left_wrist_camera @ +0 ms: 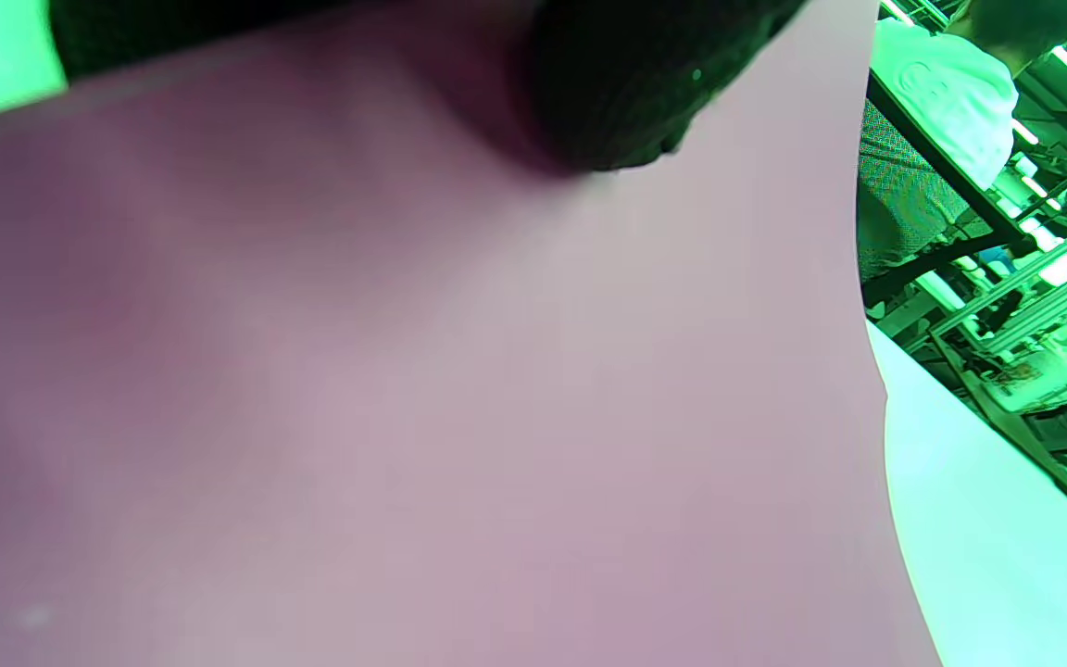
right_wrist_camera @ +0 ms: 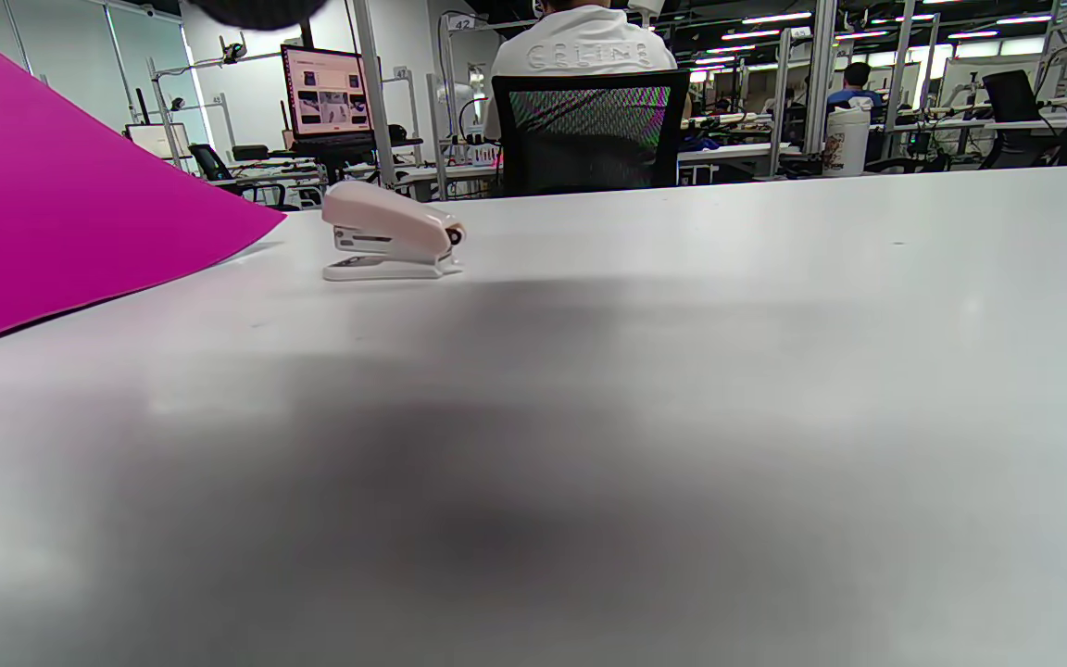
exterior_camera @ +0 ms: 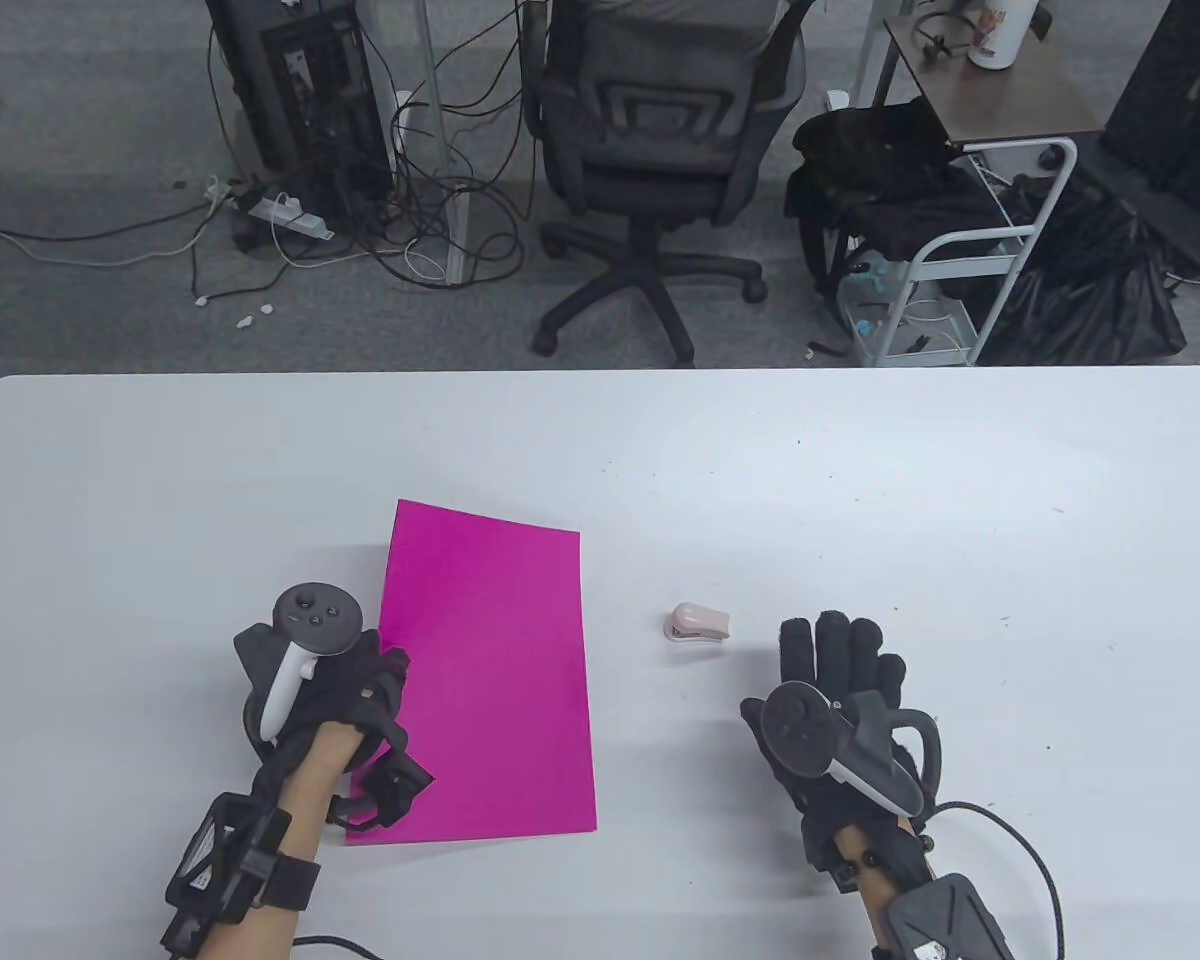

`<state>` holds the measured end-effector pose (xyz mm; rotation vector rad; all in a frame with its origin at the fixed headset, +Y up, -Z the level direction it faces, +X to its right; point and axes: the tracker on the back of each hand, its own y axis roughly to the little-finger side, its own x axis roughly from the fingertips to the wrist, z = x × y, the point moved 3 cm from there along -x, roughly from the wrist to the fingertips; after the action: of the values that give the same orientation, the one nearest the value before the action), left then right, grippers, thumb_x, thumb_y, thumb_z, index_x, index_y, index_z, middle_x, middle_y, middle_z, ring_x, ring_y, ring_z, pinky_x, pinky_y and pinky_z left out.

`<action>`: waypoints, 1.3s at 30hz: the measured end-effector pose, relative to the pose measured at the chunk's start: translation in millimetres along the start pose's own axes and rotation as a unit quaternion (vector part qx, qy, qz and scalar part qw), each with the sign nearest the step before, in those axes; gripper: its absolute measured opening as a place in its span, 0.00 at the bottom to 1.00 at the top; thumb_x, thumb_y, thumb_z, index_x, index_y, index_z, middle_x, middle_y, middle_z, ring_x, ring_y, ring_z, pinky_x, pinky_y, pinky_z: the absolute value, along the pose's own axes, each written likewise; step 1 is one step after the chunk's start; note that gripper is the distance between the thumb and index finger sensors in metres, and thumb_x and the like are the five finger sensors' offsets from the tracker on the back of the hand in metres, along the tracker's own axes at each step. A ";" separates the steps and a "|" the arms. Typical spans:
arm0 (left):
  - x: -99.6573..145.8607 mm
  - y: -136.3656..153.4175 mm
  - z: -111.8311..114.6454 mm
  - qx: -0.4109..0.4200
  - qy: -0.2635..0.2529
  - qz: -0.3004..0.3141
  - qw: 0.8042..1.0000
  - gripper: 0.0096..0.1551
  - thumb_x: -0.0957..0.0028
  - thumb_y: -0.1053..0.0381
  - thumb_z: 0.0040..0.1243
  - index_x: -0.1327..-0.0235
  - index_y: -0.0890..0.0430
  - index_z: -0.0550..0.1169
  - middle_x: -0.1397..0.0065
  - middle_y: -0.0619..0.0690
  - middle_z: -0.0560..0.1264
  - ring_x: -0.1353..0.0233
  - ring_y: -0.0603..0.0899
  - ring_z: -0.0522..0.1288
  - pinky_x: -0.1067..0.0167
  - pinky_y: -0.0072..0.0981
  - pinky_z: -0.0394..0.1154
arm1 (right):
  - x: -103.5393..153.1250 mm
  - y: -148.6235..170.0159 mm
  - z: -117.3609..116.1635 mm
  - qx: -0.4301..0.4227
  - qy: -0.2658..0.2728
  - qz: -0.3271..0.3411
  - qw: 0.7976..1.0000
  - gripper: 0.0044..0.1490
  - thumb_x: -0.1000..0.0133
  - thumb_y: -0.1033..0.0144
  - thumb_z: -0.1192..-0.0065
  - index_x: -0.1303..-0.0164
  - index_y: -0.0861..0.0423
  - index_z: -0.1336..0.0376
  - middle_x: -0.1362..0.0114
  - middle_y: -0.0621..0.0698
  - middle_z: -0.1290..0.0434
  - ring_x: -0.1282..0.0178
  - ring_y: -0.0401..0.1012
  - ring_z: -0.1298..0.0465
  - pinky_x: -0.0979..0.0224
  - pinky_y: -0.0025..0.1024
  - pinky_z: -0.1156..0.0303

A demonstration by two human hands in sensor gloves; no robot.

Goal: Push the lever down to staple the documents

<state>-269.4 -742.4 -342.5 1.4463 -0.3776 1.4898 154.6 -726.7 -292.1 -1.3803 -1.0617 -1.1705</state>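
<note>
Stapling is unstarted: left hand (exterior_camera: 345, 700) presses the magenta paper (exterior_camera: 490, 680); right hand (exterior_camera: 840, 700), grip spread, empty, nears the untouched pink stapler (exterior_camera: 698, 623).

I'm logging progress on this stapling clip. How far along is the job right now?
Nothing is stapled yet. The small pink stapler sits alone on the white table, apart from the magenta paper. In hand: the left hand grips the paper's left edge, which looks raised in the right wrist view. The right hand lies flat near the stapler, not touching it. Left: bring paper and stapler together, then press the lever.
</note>
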 end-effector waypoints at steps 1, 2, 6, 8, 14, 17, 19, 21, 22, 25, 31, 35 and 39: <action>0.5 -0.5 0.5 -0.014 -0.007 -0.003 1.000 0.21 0.38 0.57 0.60 0.35 0.62 0.80 0.34 0.63 0.80 0.40 0.66 0.81 0.45 0.66 0.78 | 0.0 -0.1 0.1 0.000 0.001 0.000 1.000 0.56 0.41 0.47 0.60 0.18 0.71 0.67 0.19 0.79 0.67 0.22 0.78 0.63 0.27 0.78 0.58; 0.7 -0.5 1.5 -0.043 -0.015 -0.012 0.999 0.21 0.38 0.56 0.60 0.35 0.62 0.80 0.35 0.63 0.79 0.40 0.66 0.80 0.45 0.68 0.77 | -0.3 -0.2 -0.2 0.000 0.001 0.001 1.000 0.56 0.41 0.46 0.60 0.18 0.71 0.67 0.19 0.79 0.67 0.22 0.78 0.63 0.27 0.78 0.58; -1.8 0.1 6.5 -0.081 -0.026 -0.023 0.996 0.21 0.38 0.56 0.61 0.36 0.62 0.81 0.39 0.61 0.77 0.43 0.64 0.79 0.46 0.70 0.76 | -0.9 -0.8 -0.5 -0.001 0.001 0.003 1.000 0.56 0.41 0.46 0.60 0.18 0.71 0.67 0.19 0.79 0.66 0.22 0.78 0.62 0.27 0.78 0.58; -3.8 -1.2 9.7 -0.095 -0.027 -0.021 0.995 0.22 0.40 0.56 0.62 0.37 0.63 0.82 0.41 0.61 0.78 0.44 0.63 0.79 0.46 0.69 0.77 | -1.2 -0.9 -0.4 -0.005 0.003 0.004 1.000 0.56 0.41 0.46 0.60 0.18 0.71 0.67 0.19 0.79 0.66 0.22 0.78 0.62 0.27 0.78 0.58; -6.9 -8.5 16.5 -0.177 -0.078 -0.020 0.981 0.27 0.44 0.56 0.67 0.35 0.68 0.81 0.44 0.59 0.81 0.46 0.61 0.82 0.47 0.67 0.80 | -1.0 -0.7 0.5 -0.010 0.009 0.002 1.000 0.56 0.41 0.46 0.60 0.18 0.71 0.67 0.19 0.79 0.66 0.22 0.78 0.62 0.27 0.77 0.58; -8.1 -9.9 19.7 -0.205 -0.090 -0.024 0.974 0.31 0.45 0.55 0.68 0.33 0.70 0.79 0.44 0.57 0.82 0.47 0.60 0.83 0.48 0.66 0.80 | -1.0 -0.3 0.5 -0.011 0.009 0.001 1.000 0.56 0.41 0.46 0.60 0.18 0.71 0.67 0.19 0.79 0.66 0.22 0.78 0.61 0.27 0.78 0.57; -8.9 -10.1 21.6 -0.225 -0.097 -0.027 0.969 0.34 0.46 0.54 0.68 0.31 0.71 0.77 0.45 0.57 0.83 0.47 0.59 0.83 0.48 0.65 0.81 | -0.7 -0.2 0.7 -0.012 0.008 0.001 1.000 0.56 0.41 0.46 0.60 0.18 0.71 0.67 0.19 0.79 0.66 0.22 0.78 0.61 0.27 0.77 0.57; -9.8 -9.8 23.3 -0.233 -0.098 -0.031 0.967 0.36 0.46 0.54 0.69 0.29 0.72 0.76 0.45 0.56 0.83 0.47 0.59 0.84 0.48 0.64 0.81 | -0.7 -0.4 0.8 -0.013 0.008 0.000 1.000 0.56 0.41 0.46 0.60 0.18 0.71 0.67 0.19 0.80 0.66 0.22 0.78 0.61 0.27 0.78 0.57; -10.0 -9.9 23.7 -0.236 -0.098 -0.032 0.966 0.36 0.46 0.53 0.69 0.29 0.72 0.75 0.45 0.56 0.83 0.47 0.59 0.84 0.48 0.64 0.81 | -0.6 -0.5 0.8 -0.013 0.007 0.000 1.000 0.56 0.41 0.46 0.60 0.18 0.71 0.67 0.19 0.79 0.66 0.22 0.78 0.61 0.27 0.77 0.57; -10.8 -10.5 25.6 -0.247 -0.093 -0.037 0.964 0.37 0.45 0.53 0.68 0.28 0.72 0.74 0.44 0.56 0.82 0.46 0.59 0.83 0.47 0.64 0.80 | -0.4 -1.0 0.8 -0.013 0.006 0.001 1.000 0.56 0.41 0.46 0.60 0.18 0.71 0.67 0.19 0.79 0.66 0.22 0.78 0.61 0.27 0.77 0.57; -11.2 -11.8 29.0 -0.285 -0.081 -0.063 0.953 0.39 0.44 0.50 0.66 0.25 0.70 0.73 0.40 0.58 0.80 0.42 0.62 0.81 0.44 0.67 0.78 | 0.3 -1.1 1.0 -0.015 0.005 -0.001 1.000 0.56 0.41 0.46 0.60 0.17 0.71 0.67 0.19 0.80 0.65 0.22 0.78 0.61 0.27 0.78 0.57; -11.4 -11.4 30.8 -0.303 -0.077 -0.071 0.947 0.41 0.43 0.48 0.63 0.23 0.70 0.72 0.37 0.60 0.79 0.39 0.64 0.79 0.42 0.69 0.76 | 0.6 -0.9 0.9 -0.016 0.004 -0.002 1.000 0.56 0.41 0.46 0.60 0.17 0.71 0.67 0.19 0.80 0.65 0.22 0.78 0.61 0.27 0.77 0.57; -10.3 -11.0 30.6 -0.308 -0.074 -0.072 0.946 0.41 0.43 0.47 0.62 0.21 0.68 0.70 0.33 0.61 0.77 0.36 0.66 0.77 0.41 0.70 0.74 | 0.6 -0.8 0.8 -0.018 0.001 -0.004 1.000 0.55 0.41 0.46 0.60 0.18 0.71 0.66 0.19 0.80 0.65 0.22 0.78 0.60 0.26 0.77 0.56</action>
<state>-245.0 -765.4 -348.6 1.0503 -0.7389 1.0164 154.0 -725.8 -291.5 -1.4041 -1.0501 -1.2004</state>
